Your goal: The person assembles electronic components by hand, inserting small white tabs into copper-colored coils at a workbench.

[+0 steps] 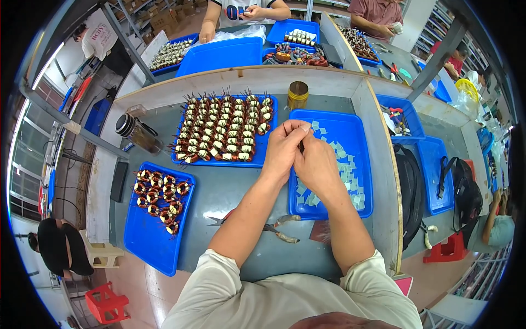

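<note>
My left hand (281,149) and my right hand (318,167) meet over the left side of a blue tray (359,143). Fingers of both are closed and pressed together at the tips. Something dark shows between them, too small and covered to name. Scattered through this tray are small pale green-white squares (345,169). Left of my hands, a second blue tray (267,147) carries rows of copper-wound ring coils (219,127) with white patches and upright wire ends. Farther left and nearer, more ring coils (156,192) lie in a third blue tray (143,237).
Pliers with wrapped handles (288,239) lie partly beneath my left forearm. A yellowish tin (297,96) stands behind the trays, a dark bottle (137,132) at the left. Wooden partitions (383,164) border the bench at back and right. Co-workers sit beyond the partition.
</note>
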`<state>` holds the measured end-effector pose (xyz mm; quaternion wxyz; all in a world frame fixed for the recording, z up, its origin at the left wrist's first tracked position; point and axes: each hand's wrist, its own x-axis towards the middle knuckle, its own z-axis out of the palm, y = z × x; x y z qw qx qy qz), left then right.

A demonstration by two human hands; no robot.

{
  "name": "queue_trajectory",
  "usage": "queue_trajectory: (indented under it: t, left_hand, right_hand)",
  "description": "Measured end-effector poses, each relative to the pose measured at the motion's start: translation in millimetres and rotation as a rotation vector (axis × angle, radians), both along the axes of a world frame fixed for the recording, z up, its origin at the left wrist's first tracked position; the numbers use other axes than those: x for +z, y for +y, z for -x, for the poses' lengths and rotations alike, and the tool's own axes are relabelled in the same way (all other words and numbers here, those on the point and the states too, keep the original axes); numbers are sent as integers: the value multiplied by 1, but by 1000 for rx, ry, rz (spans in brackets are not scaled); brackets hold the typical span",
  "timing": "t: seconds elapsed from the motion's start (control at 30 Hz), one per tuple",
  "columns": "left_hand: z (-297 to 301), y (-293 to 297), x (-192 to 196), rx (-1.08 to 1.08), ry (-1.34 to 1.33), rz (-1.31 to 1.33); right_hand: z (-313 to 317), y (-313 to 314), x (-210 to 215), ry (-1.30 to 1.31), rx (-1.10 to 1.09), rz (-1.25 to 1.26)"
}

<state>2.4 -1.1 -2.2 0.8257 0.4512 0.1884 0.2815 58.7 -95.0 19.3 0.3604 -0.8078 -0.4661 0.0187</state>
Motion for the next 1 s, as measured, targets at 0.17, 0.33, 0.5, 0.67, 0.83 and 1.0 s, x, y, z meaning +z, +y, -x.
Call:
queue_trajectory:
  t: [0.17, 0.33, 0.5, 0.67, 0.83, 1.0]
  left_hand:
    - [0, 0, 0, -1, 2, 6]
    - [1, -1, 0, 2, -2, 8]
    - [0, 0, -1, 6, -6, 3]
    - [1, 1, -1, 2, -2, 9]
    - [0, 1, -1, -1, -1, 8]
    - [0, 0, -1, -1, 3, 11]
  right_hand:
    - [0, 0, 0, 14, -8, 12]
    - [1, 0, 0, 8, -9, 4]
    - [2, 0, 2, 4, -9, 3]
    - [1, 0, 1, 24, -11, 16]
    - [0, 0, 0, 23, -10, 16]
    - [2, -1, 3, 25, -2, -7]
